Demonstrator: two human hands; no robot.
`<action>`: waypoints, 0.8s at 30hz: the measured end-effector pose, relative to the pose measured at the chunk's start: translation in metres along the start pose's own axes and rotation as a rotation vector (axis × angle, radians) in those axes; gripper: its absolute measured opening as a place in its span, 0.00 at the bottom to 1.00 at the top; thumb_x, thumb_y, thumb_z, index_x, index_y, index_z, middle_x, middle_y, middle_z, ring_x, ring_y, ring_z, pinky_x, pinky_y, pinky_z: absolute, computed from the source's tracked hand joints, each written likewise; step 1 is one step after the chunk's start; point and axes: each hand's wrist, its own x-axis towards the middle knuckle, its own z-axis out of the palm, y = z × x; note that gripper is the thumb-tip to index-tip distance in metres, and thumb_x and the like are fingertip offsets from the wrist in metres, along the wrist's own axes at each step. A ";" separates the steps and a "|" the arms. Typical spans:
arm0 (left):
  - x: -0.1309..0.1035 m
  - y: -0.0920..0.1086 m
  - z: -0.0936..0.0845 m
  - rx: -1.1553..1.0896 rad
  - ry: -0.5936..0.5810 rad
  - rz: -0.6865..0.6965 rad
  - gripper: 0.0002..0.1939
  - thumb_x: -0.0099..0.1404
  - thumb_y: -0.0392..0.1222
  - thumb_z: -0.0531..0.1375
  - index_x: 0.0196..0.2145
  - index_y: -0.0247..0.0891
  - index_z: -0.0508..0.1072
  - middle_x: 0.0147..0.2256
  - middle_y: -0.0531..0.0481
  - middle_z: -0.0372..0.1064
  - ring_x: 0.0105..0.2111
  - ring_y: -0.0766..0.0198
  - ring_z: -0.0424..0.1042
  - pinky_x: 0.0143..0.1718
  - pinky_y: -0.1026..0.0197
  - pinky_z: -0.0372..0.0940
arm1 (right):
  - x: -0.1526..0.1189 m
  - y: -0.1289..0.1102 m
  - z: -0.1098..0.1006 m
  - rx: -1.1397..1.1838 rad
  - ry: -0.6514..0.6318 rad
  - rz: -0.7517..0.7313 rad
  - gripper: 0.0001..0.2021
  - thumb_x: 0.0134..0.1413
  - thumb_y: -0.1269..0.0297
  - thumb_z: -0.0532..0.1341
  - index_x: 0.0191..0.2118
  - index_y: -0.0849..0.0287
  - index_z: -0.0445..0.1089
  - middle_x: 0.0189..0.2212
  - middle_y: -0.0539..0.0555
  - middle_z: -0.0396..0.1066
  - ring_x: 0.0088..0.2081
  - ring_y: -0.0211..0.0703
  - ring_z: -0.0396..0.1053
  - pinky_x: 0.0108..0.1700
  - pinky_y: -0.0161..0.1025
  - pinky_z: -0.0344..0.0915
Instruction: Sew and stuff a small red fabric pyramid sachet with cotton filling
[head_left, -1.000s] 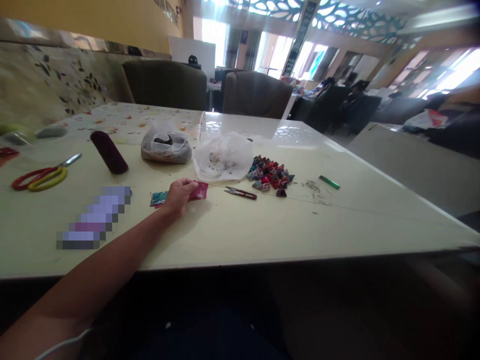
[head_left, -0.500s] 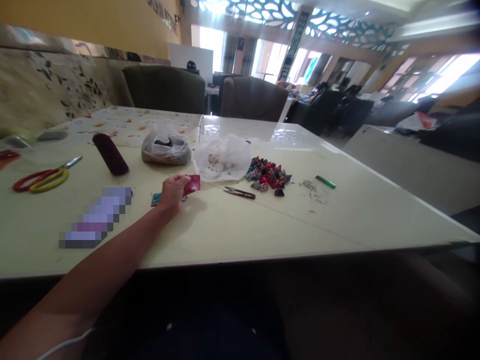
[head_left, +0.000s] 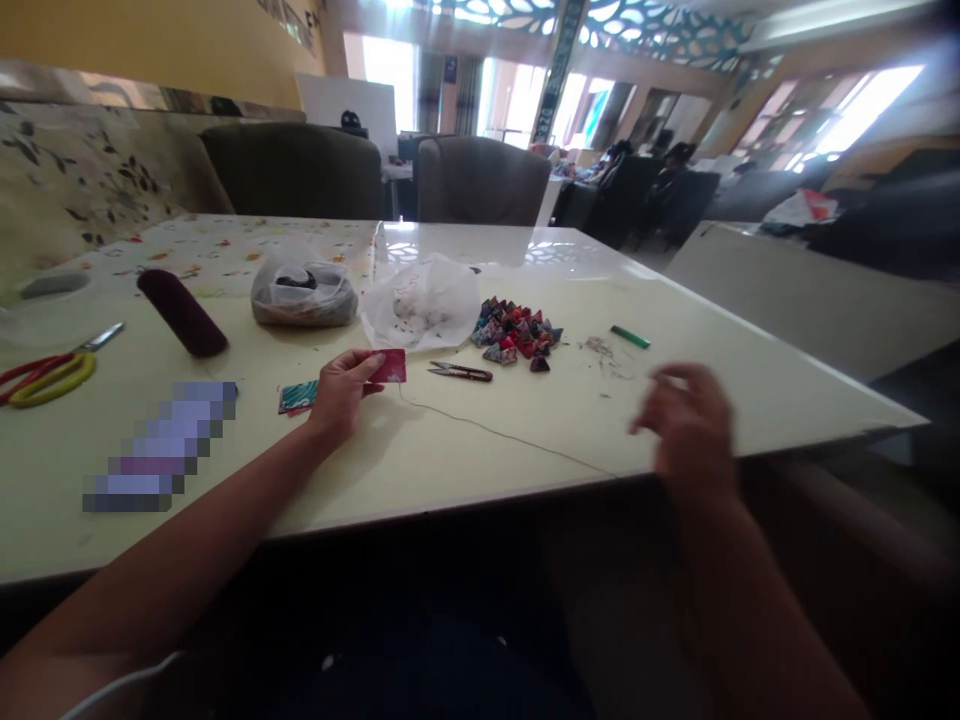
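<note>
My left hand (head_left: 343,398) pinches a small dark red fabric piece (head_left: 391,366) between thumb and fingers, just above the table. From the fabric's lower edge a thin thread (head_left: 480,424) trails rightward to the front table edge. My right hand (head_left: 690,420), smeared by motion, is raised over the front right of the table with its fingers curled together; anything in them is too small or blurred to make out. Teal patterned fabric pieces (head_left: 298,397) lie by my left wrist. Thread snips (head_left: 460,372) rest beyond the thread, beside a heap of small triangular fabric pieces (head_left: 517,330).
A white plastic bag (head_left: 421,305) and a fuller bag (head_left: 304,295) stand mid-table. Left are a dark maroon cylindrical case (head_left: 182,312), red-and-yellow-handled scissors (head_left: 56,378) and a pixelated flat object (head_left: 161,445). A green stick-like object (head_left: 630,337) lies right, near thread scraps (head_left: 604,355).
My right hand has come into view at the right. The red fabric now faces up flatter, and the thread lifts from it in a curve. The whole view has shifted slightly.
</note>
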 end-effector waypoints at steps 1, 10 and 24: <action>-0.002 0.000 0.002 0.012 -0.010 -0.003 0.16 0.47 0.46 0.71 0.32 0.36 0.76 0.29 0.52 0.74 0.27 0.67 0.71 0.27 0.66 0.63 | -0.001 0.008 0.026 0.008 -0.088 0.006 0.04 0.54 0.64 0.65 0.35 0.54 0.71 0.18 0.44 0.58 0.18 0.32 0.57 0.19 0.34 0.57; -0.022 0.013 0.014 0.066 -0.186 -0.023 0.15 0.47 0.46 0.73 0.30 0.35 0.79 0.28 0.49 0.75 0.27 0.65 0.72 0.30 0.63 0.65 | -0.022 0.020 0.198 0.045 -0.846 0.052 0.10 0.56 0.57 0.63 0.34 0.60 0.69 0.21 0.45 0.62 0.19 0.31 0.56 0.18 0.31 0.53; 0.017 -0.003 -0.021 0.232 -0.011 -0.053 0.13 0.47 0.46 0.71 0.27 0.35 0.78 0.21 0.51 0.70 0.18 0.69 0.62 0.21 0.65 0.55 | 0.006 0.038 0.242 -0.170 -0.717 -0.406 0.07 0.61 0.70 0.54 0.30 0.57 0.62 0.30 0.49 0.62 0.33 0.38 0.60 0.39 0.36 0.57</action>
